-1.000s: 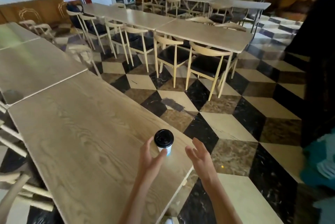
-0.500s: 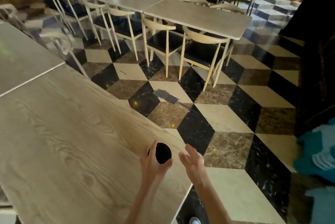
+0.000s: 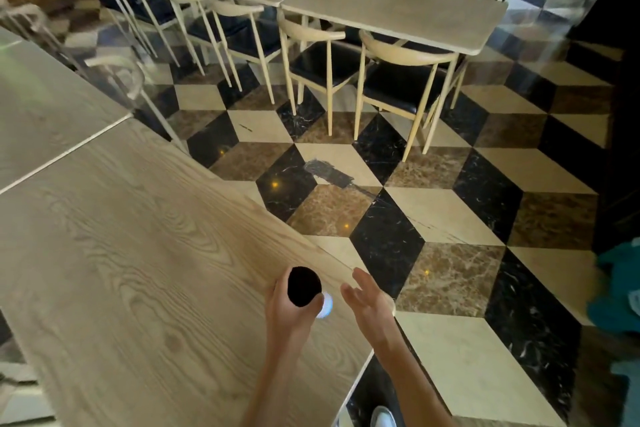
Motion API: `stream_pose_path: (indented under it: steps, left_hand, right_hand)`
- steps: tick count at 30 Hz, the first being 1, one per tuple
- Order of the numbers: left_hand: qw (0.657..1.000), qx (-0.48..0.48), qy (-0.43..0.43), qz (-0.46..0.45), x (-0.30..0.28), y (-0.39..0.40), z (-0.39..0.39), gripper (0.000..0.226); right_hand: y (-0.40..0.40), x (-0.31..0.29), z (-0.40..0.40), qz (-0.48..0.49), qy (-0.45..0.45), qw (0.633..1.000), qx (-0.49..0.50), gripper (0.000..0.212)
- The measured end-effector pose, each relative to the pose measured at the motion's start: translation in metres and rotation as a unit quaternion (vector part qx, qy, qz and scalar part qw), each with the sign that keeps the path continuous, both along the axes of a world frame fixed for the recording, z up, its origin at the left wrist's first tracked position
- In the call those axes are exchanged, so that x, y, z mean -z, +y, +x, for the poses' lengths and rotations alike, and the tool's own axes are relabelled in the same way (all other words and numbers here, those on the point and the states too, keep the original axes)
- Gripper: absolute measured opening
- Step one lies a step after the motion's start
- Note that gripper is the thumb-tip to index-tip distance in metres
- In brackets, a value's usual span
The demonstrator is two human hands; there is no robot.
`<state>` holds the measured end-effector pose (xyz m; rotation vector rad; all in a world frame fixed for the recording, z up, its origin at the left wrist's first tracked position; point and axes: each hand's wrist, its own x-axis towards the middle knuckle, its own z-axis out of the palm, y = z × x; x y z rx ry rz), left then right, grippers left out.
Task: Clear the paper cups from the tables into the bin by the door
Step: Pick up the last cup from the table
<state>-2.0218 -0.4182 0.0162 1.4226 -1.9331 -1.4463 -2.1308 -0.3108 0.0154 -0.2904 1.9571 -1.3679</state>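
A white paper cup with a black lid [image 3: 304, 285] is at the near right corner of the wooden table [image 3: 138, 253]. My left hand [image 3: 289, 314] is wrapped around the cup, thumb on its right side. Most of the white body is hidden by my fingers; only a small white patch shows beside the thumb. My right hand [image 3: 367, 298] hovers just to the right of the cup, fingers spread and empty, over the table's edge. No bin is in view.
A second row of tables [image 3: 398, 7] with pale chairs [image 3: 398, 80] stands across the aisle of chequered floor [image 3: 433, 212]. Another table [image 3: 45, 108] adjoins mine on the left. Something teal [image 3: 620, 288] lies at the right edge. A shoe [image 3: 382, 418] shows below.
My left hand has closed around the cup, which stood free a second ago. The camera has tilted down and moved closer. My right hand stays open beside the cup.
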Motion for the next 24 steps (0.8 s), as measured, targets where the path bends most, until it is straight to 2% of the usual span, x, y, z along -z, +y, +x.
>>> stream_pose_path:
  steps: [2, 5, 10, 18, 22, 24]
  left_hand:
    - [0.997, -0.029, 0.052, 0.042, -0.013, -0.004, -0.001, 0.063]
    - [0.986, -0.043, 0.131, 0.095, -0.036, -0.014, -0.001, 0.051]
    - [0.960, -0.004, 0.224, 0.171, -0.062, -0.015, -0.007, 0.063]
    - [0.935, 0.163, 0.233, 0.213, -0.076, 0.055, -0.047, 0.052]
    - [0.906, 0.273, 0.224, 0.235, -0.085, 0.132, -0.069, 0.054]
    - [0.885, 0.335, 0.214, 0.240, -0.093, 0.179, -0.073, 0.047]
  right_hand:
    - [-0.001, -0.005, -0.002, 0.004, 0.018, 1.000, -0.010, 0.057]
    - [-0.002, -0.016, -0.002, 0.005, 0.049, 0.999, -0.020, 0.055]
    - [0.012, -0.039, -0.002, -0.027, 0.061, 0.997, 0.035, 0.063]
    - [0.113, -0.078, 0.005, -0.075, 0.055, 0.974, 0.206, 0.081]
    - [0.197, -0.092, 0.020, -0.066, 0.076, 0.946, 0.308, 0.069]
    - [0.245, -0.098, 0.034, -0.064, 0.091, 0.923, 0.367, 0.067]
